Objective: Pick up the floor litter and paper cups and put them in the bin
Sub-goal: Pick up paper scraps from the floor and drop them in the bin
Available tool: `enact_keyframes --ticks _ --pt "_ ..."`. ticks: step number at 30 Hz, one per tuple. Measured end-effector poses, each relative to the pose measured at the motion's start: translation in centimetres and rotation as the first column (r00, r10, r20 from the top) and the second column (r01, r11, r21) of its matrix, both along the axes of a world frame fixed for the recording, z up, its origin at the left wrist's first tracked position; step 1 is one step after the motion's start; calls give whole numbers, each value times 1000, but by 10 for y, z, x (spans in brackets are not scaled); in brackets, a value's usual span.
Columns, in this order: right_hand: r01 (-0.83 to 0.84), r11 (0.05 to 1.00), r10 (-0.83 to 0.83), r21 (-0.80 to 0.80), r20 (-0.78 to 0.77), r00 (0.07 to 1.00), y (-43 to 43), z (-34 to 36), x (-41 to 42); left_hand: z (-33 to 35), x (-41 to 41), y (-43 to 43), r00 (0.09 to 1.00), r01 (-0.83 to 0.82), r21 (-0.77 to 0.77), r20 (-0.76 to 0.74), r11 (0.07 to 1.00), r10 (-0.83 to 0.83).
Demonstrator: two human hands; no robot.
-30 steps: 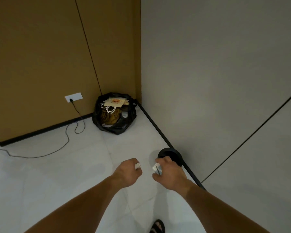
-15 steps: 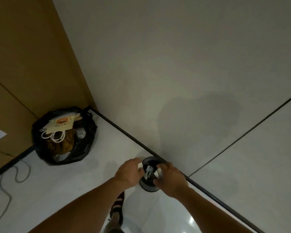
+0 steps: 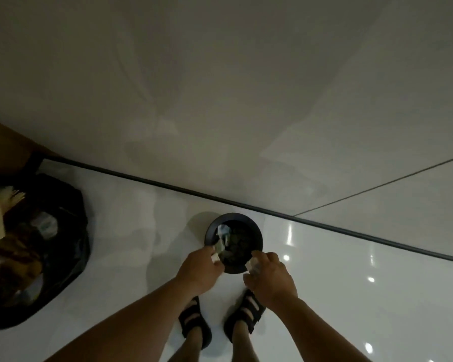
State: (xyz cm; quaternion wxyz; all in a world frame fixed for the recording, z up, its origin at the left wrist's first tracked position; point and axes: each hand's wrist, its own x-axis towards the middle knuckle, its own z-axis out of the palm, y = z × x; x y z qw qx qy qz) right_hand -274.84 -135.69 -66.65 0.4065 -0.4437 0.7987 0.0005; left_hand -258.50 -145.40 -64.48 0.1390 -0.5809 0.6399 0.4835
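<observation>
A small round black bin [image 3: 256, 235] stands on the white floor close to the wall, with dark rubbish and pale scraps inside. My left hand [image 3: 199, 270] hovers at the bin's near left rim and pinches a small white scrap of litter [image 3: 215, 257]. Another pale piece [image 3: 221, 244] sits just beyond those fingers, inside the opening. My right hand [image 3: 268, 278] is at the near right rim, fingers curled round a white crumpled piece [image 3: 252, 265].
A full black rubbish bag [image 3: 63, 246] with a paper carrier bag in it lies at the left by the corner. A dark skirting strip [image 3: 220, 199] runs along the grey wall. My two feet in black sandals [image 3: 194, 320] stand just before the bin.
I have stepped up to the bin and now look straight down on it. Both hands moved over its near rim, still holding their scraps. The rubbish bag slid to the left edge.
</observation>
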Motion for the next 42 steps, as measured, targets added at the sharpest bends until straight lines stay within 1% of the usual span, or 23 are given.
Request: enact_keyframes --ticks 5,8,11,13,15,17,19,22,25,30,32,35,39,42 --pt "79 996 -77 -42 47 996 -15 -115 4 -105 -29 -24 998 -64 8 5 998 64" --pt "148 985 -143 -83 66 988 -23 -165 -2 -150 -40 -30 987 -153 39 -33 987 155" --pt "183 975 -174 -125 78 982 -24 -189 -7 -174 -34 -24 984 -176 29 4 984 176" --pt "173 979 -165 -104 75 983 -20 -192 -12 -178 -26 -17 988 -149 10 45 989 148" --pt "150 986 -145 -68 80 986 -16 -185 -16 -175 -20 -13 988 -124 38 97 992 120" --pt "138 989 -133 -49 89 987 -13 -173 -21 -163 -20 -15 987 -74 65 146 995 64" --pt "128 991 -123 -43 102 987 -15 -156 -27 -146 -26 -22 987 -4 37 159 999 -2" --pt "89 995 -83 -50 106 991 -23 -126 -38 -114 -47 -36 987 87 -44 137 995 -80" --pt "55 996 -49 -64 94 994 -32 -88 -47 -77 -71 -45 984 156 -92 107 983 -146" --pt "64 994 -61 -88 32 998 -26 -13 -51 -5 -87 -37 956 293 -182 70 939 -285" --pt "74 995 -75 -73 -4 997 -12 21 -49 21 -81 -26 921 390 -193 76 900 -383" --pt "147 987 -150 -70 -35 988 16 75 -42 58 -68 -9 834 552 -185 122 813 -538" --pt "282 956 -288 -80 -75 955 67 154 -30 114 -61 10 739 673 -194 135 714 -660" --pt "335 939 -344 -81 -133 930 107 203 -23 159 -72 31 687 722 -202 108 661 -718"
